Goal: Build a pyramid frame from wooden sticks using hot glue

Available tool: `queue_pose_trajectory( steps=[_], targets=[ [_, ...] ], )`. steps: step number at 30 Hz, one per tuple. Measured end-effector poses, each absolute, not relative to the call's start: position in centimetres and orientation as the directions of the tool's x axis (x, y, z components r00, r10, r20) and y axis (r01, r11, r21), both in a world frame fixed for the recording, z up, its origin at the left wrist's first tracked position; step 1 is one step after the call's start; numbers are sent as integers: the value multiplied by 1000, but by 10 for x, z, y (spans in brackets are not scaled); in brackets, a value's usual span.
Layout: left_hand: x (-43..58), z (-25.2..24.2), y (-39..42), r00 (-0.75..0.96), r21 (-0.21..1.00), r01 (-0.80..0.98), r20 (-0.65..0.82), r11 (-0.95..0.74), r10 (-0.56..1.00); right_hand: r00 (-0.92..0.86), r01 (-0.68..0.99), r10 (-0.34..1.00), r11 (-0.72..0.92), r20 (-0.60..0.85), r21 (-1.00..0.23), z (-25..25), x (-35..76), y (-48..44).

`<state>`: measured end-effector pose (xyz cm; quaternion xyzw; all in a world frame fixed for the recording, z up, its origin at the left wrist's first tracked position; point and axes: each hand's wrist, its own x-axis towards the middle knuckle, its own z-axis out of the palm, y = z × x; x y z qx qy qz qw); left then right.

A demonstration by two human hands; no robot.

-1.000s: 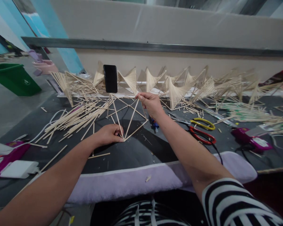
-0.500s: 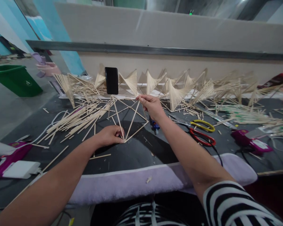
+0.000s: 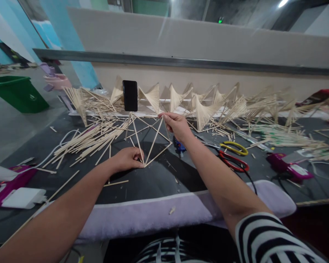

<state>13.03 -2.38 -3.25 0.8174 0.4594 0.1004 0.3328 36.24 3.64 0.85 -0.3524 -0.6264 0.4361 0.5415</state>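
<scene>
pinching the top joint of a stick frame (image 3: pixel 153 142), the right hand (image 3: pixel 175 126) closes its grip narrow on the apex, while the left hand (image 3: pixel 128 159) holds the frame's near corner in its grip against the dark bench (image 3: pixel 159 179). the frame stands mid-bench, loose sticks (image 3: pixel 90 140) to its left, a black phone (image 3: pixel 129 95) upright behind it, yellow scissors (image 3: pixel 234 147) and red scissors (image 3: pixel 231 160) to the right.

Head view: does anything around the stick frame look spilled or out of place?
Yes: loose sticks lie strewn in an untidy heap left of the stick frame, and small offcuts litter the dark mat. Nothing looks broken.
</scene>
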Motion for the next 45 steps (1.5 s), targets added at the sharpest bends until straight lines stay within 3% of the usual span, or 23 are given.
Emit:
queue_pose_trajectory(
  steps=[36,42,45],
  targets=[
    [130,-35,-22,558,628,694,-158,-353,815,-124,-27,897,425,424,-905,6,359,40],
    [130,-32,-23,571,622,690,-154,-370,807,-176,78,910,393,376,-916,6,366,32],
    [131,-31,-24,579,608,693,-151,-387,801,-43,130,920,391,389,-911,10,371,26]
  ],
)
